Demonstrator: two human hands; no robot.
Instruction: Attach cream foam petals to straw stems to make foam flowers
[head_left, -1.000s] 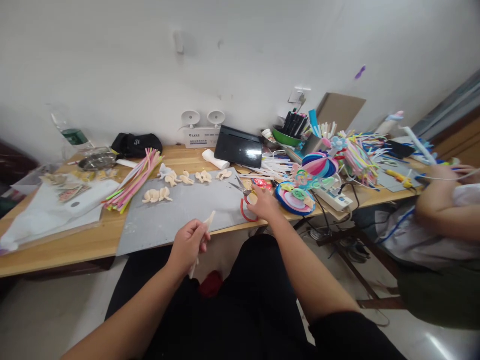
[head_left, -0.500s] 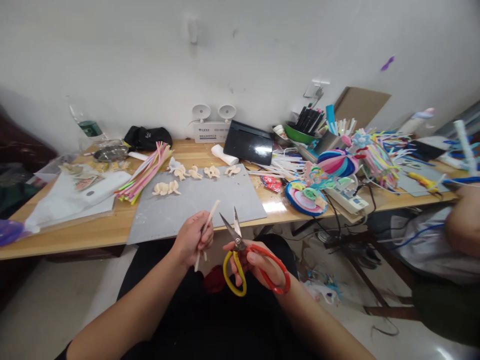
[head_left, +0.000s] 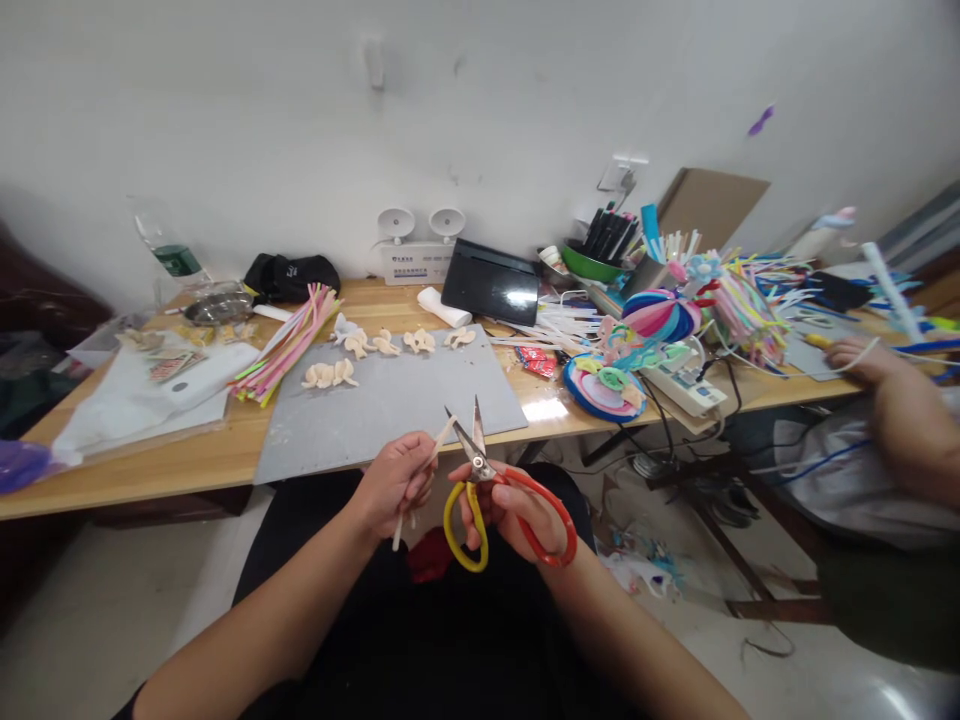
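Note:
My left hand [head_left: 401, 487] is closed round a cream-coloured strip [head_left: 444, 437], whose upper end sticks up toward the scissors and whose lower end pokes out below the fist. My right hand [head_left: 504, 512] holds scissors [head_left: 478, 466] with one red and one yellow handle, their blades spread in a V. The left blade tip overlaps the strip's upper end; whether they touch I cannot tell. Beyond the hands lies a grey mat [head_left: 390, 410], with several cream twisted pieces [head_left: 330, 375] along its back part.
Coloured strips [head_left: 289, 345] lie left of the mat, beside a white plastic bag [head_left: 150, 400]. A black tablet-like object [head_left: 491, 285] rests behind. To the right are a striped round ornament [head_left: 660, 315], a power strip [head_left: 686, 390] and another person's hand [head_left: 862, 360].
The scissors have come closer to the strip, and the blade tip now overlaps its upper end. At the right, the other person's hand has reached onto the table by the yellow tool.

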